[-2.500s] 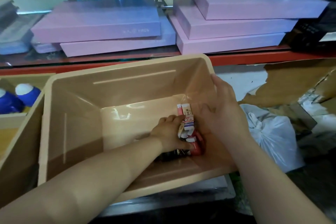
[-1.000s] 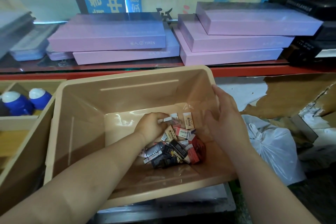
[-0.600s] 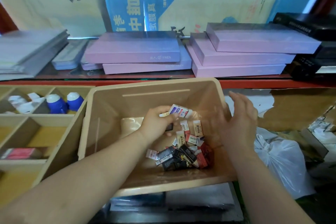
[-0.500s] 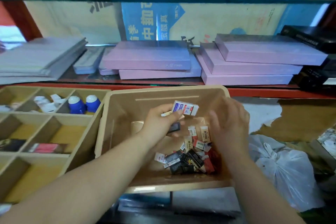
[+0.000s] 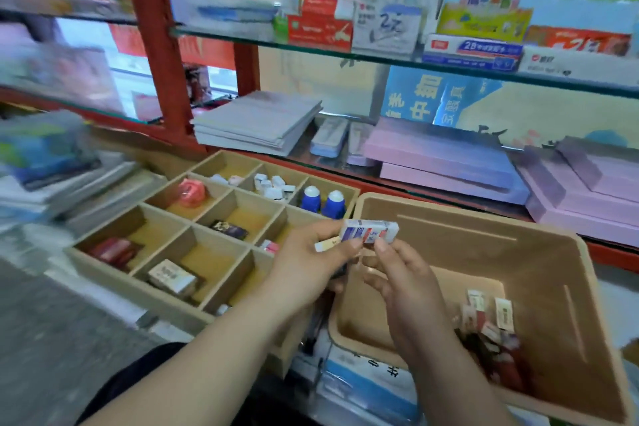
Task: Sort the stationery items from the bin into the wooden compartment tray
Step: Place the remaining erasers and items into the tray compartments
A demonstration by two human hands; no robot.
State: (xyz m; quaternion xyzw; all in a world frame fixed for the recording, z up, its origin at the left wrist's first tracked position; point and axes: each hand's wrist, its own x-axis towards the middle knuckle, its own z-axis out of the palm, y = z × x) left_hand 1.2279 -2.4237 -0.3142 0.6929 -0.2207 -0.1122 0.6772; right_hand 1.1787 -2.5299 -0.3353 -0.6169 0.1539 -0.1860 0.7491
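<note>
My left hand (image 5: pixel 307 261) holds several small erasers over the seam between tray and bin; a white eraser with a blue and red wrapper (image 5: pixel 368 231) sticks out on top. My right hand (image 5: pixel 403 282) pinches that eraser's lower right edge. The beige plastic bin (image 5: pixel 539 263) lies at the right, with a pile of small wrapped erasers (image 5: pixel 491 325) in its far right corner. The wooden compartment tray (image 5: pixel 173 297) stands at the left, holding two blue bottles (image 5: pixel 323 204), small white items (image 5: pixel 273 185), a pink item (image 5: pixel 192 193), a dark packet (image 5: pixel 229 229), a red box (image 5: pixel 112 251) and a white box (image 5: pixel 172 276).
Pink flat boxes (image 5: pixel 446 162) and a stack of grey booklets (image 5: pixel 256 123) lie on the red-edged shelf behind. A glass shelf (image 5: pixel 380 55) above carries boxed goods. Blurred book piles (image 5: pixel 52 162) sit at the left. A plastic-wrapped blue and white pack (image 5: pixel 366 380) shows under the bin.
My left hand has lifted out of the bin with erasers and moved left toward the tray. My right hand came over and took hold of the top eraser. The view swung left and up.
</note>
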